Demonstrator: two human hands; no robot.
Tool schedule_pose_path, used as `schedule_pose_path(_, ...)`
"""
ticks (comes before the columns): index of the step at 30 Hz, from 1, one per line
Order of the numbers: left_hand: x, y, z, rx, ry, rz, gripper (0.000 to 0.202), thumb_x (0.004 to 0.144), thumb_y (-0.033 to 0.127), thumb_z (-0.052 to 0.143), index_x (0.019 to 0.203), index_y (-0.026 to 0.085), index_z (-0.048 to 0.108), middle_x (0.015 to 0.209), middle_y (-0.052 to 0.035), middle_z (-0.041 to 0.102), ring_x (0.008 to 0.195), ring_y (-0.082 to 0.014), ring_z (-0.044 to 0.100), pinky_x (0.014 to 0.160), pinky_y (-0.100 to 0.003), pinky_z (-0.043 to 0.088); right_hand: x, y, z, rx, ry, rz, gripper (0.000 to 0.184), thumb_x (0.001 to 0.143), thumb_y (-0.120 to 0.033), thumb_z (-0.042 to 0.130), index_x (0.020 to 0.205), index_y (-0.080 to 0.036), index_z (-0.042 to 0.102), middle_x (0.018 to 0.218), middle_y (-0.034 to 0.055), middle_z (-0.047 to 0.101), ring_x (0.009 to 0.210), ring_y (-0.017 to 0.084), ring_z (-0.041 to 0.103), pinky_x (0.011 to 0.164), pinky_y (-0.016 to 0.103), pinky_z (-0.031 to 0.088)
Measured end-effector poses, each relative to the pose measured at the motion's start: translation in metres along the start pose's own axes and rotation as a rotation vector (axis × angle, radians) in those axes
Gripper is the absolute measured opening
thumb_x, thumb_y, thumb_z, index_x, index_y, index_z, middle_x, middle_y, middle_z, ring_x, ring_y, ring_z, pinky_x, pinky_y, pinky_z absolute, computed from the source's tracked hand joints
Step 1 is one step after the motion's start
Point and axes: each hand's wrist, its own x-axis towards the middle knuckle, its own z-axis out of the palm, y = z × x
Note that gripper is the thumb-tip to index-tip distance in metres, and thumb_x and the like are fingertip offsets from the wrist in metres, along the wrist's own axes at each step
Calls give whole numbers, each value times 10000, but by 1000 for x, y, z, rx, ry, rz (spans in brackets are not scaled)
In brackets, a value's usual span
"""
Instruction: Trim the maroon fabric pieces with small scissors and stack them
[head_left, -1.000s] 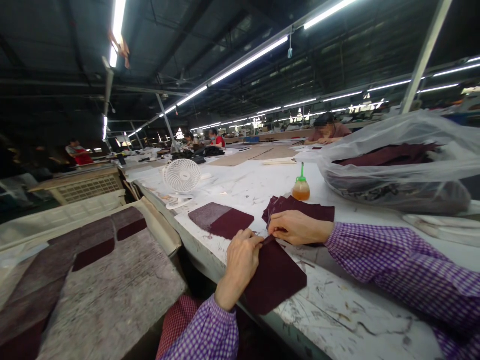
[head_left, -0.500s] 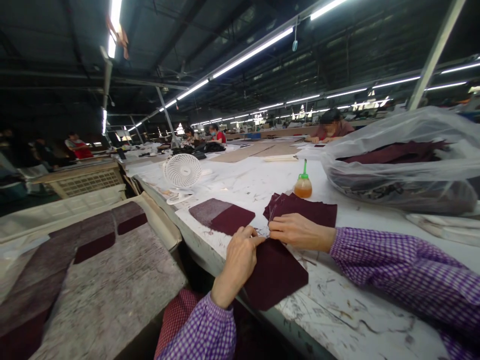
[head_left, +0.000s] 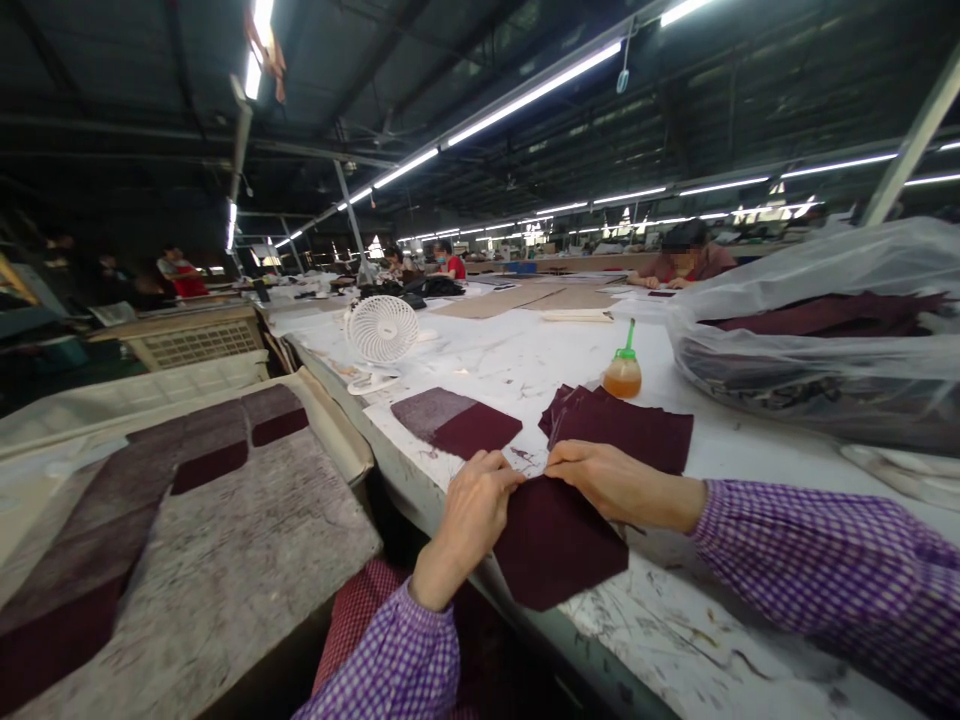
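Note:
A maroon leather-like piece [head_left: 562,550] lies flat at the table's near edge, one end jutting slightly past it. My left hand [head_left: 480,505] pinches the piece's far left edge with curled fingers. At the far edge, close beside it, my right hand [head_left: 600,475] has its thumb and fingertips pressed together on the same piece. Just beyond the right hand is a fanned stack of maroon pieces [head_left: 637,425]. Another piece [head_left: 480,430], half greyish and half maroon, rests past my left hand. The fingers hide the gripped edge.
A green-capped bottle of amber liquid [head_left: 622,370] stands behind the stack. A small white fan [head_left: 382,330] is at the table's left edge. To the right sits a clear plastic bag [head_left: 810,370] with maroon material. A lower board [head_left: 262,540] at left carries more pieces.
The whole view has shifted, so things appear farther right. Both hands stay at the piece's far edge; the right hand's fingers have slid slightly along it.

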Motion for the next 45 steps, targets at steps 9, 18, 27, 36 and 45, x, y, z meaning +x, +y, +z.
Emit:
schedule_pose_path(9,-24,-20,-12,-8,77,96,287,941,226,402,917,197,687,810,-50,576,794,-170,492,695,-273,396,3,-8,-17,-92,-156,-50,413,809,-25,368,1114,-174,605,953,84,555,846,166,509,770,275,429)
schedule_pose_path(18,-26,-24,-11,-87,122,78,206,912,252,485,828,155,646,814,-47,573,799,-169,489,723,-280,396,27,-34,-18,-494,-341,-32,603,772,-51,458,1323,-293,481,904,95,528,697,167,506,644,283,404)
schedule_pose_path(27,-34,-42,-23,-309,87,108,197,896,252,517,822,167,679,867,-53,615,830,-164,545,742,-268,419,39,-51,-21,-576,-380,-74,602,818,-78,428,1363,-335,420,924,119,568,642,162,518,591,272,370)
schedule_pose_path(36,-38,-64,-37,-443,291,-143,152,869,238,534,845,156,659,847,-42,647,820,-162,590,770,-267,435,50,-38,-24,-372,-374,28,513,825,-176,555,1318,-279,457,1014,93,560,752,183,555,622,269,375)
schedule_pose_path(45,23,-52,-20,-66,111,-174,123,820,165,565,903,160,656,941,-48,637,932,-189,559,856,-304,427,56,-15,-19,73,-387,25,126,720,-74,610,814,-146,565,871,29,527,808,144,497,746,246,385)
